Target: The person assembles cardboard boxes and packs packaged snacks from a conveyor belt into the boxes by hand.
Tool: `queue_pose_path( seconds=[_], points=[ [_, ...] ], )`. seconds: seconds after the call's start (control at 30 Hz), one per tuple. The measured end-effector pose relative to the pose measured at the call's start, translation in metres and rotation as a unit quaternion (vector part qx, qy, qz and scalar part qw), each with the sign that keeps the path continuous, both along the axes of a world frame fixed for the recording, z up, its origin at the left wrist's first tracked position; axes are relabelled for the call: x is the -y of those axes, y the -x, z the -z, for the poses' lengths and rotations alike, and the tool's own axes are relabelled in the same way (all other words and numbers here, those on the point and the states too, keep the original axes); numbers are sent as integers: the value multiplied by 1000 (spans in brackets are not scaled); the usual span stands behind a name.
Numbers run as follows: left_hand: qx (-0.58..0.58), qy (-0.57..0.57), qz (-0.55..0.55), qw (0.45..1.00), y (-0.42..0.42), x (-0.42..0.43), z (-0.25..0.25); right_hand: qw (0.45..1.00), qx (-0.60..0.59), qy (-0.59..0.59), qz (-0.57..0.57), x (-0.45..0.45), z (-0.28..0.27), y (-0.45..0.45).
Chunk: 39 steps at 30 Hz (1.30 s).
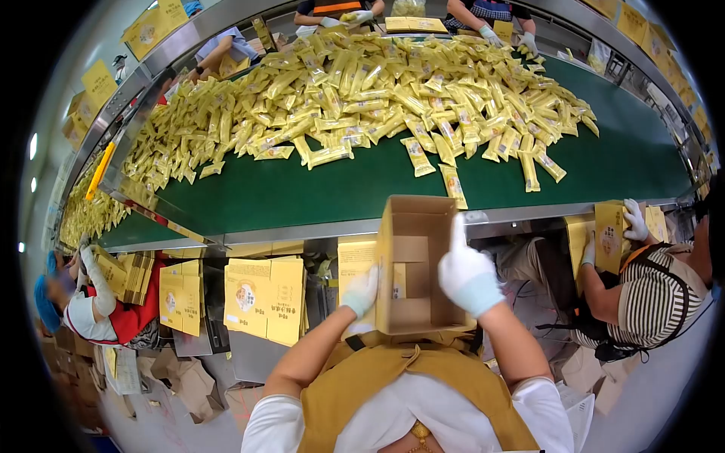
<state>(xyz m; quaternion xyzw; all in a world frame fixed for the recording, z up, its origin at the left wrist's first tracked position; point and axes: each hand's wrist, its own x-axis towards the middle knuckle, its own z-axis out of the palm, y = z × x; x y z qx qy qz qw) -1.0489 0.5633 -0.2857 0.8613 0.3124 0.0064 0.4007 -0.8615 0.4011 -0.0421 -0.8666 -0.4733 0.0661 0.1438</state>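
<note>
An upright cardboard box, yellow outside and plain brown inside, is held in front of my chest at the belt's near edge. Its open top faces me, and a yellow patch shows between the flaps at the bottom. My left hand, in a white glove, is closed against the box's left wall. On the opposite wall lies my right hand, also gloved, its index finger stretched along the rim and its other fingers partly hidden. Just beyond the box, yellow wrapped snack packets lie on the green conveyor belt.
A large heap of packets covers the belt's far side. Flat yellow cartons stand in stacks below the near edge, left of me. A person in stripes handles cartons at right; another person is at left. Several people work across the belt.
</note>
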Motion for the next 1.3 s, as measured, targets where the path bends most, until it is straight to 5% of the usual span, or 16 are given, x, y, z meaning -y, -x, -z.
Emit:
queue_pose_path(
  seconds=[0.03,0.13,0.23,0.3,0.37,0.5,0.53,0.6,0.63,0.73,0.77,0.83,0.97,1.1,1.3],
  points=[
    [-234,-90,63,966,-11,-10,-67,1000,3,27,-6,-14,16,10],
    [-60,-145,-54,986,-2,-15,-96,1000,9,9,-15,-30,29,33],
    [-16,-182,17,983,3,-16,-148,1000,-5,17,-10,-31,33,33],
    [23,-29,2,999,6,-8,-187,1000,14,-2,-21,-26,38,30],
    [-59,70,-32,995,-4,-6,-221,999,-2,-21,-33,-21,38,23],
    [85,122,-10,989,33,-31,-167,984,-120,-126,-47,0,54,1],
    [91,194,-42,976,40,-33,-164,978,-202,-56,-12,4,40,-3],
    [104,273,-94,952,53,-36,-152,947,-242,-210,-29,10,70,-18],
    [150,248,-154,945,55,-29,-134,922,-260,-285,-38,14,92,-23],
    [196,80,-223,952,45,-3,-103,942,-210,-263,-4,20,169,-23],
    [127,-23,-226,965,39,5,-69,934,-279,-220,39,11,169,-12],
    [192,-160,-156,956,9,7,-48,954,-239,-182,-2,-10,174,-5],
    [283,-352,-104,886,-36,-92,-92,971,17,-240,8,-72,122,-83],
    [169,-400,-100,895,-99,-213,-124,954,118,-273,45,-141,128,-210],
    [-58,-313,-121,940,-190,-311,-137,971,-74,-8,229,-241,104,-272]
  ],
)
